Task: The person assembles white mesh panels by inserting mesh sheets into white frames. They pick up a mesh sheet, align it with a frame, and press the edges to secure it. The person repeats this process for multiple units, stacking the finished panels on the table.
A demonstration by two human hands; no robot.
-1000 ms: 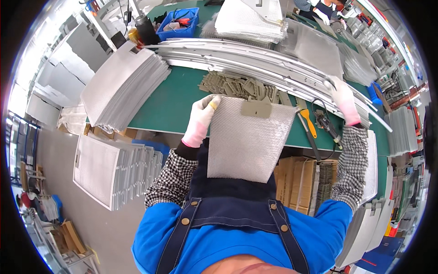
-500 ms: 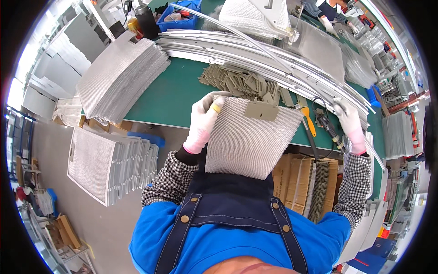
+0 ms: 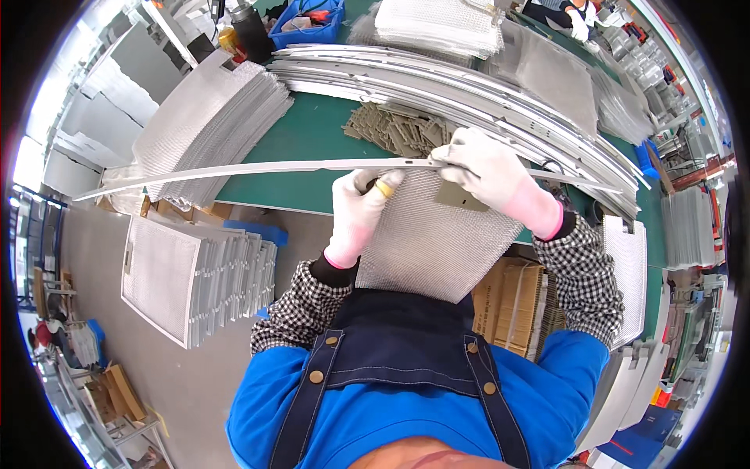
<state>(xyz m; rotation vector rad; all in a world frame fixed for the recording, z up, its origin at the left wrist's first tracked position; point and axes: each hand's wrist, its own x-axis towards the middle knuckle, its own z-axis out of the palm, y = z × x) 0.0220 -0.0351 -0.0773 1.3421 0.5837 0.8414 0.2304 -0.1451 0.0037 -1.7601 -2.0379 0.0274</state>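
Against my front stands a silver wire-mesh panel (image 3: 430,246) with a grey-green clip plate (image 3: 462,197) at its upper edge. My left hand (image 3: 359,213), in a white glove with yellow on one fingertip, is closed on the panel's upper left corner. A long, thin, whitish metal strip (image 3: 269,167) lies crosswise along the panel's top edge. My right hand (image 3: 491,173), gloved too, pinches this strip near its middle and partly covers the clip plate. The left fingertips are right beneath the strip; whether they touch it, I cannot tell.
Beyond my hands lie a heap of grey-green clips (image 3: 394,129) and many long metal strips (image 3: 375,74) on the green table (image 3: 312,129). Mesh panels are stacked at left (image 3: 207,125), with framed panels (image 3: 168,258) below them. Cardboard (image 3: 508,305) is under the table. A co-worker's gloved hand (image 3: 578,25) shows far right.
My right hand has come in from the right, bringing the long strip from a slanted position to lie across the panel's top edge. My left hand keeps its hold on the panel.
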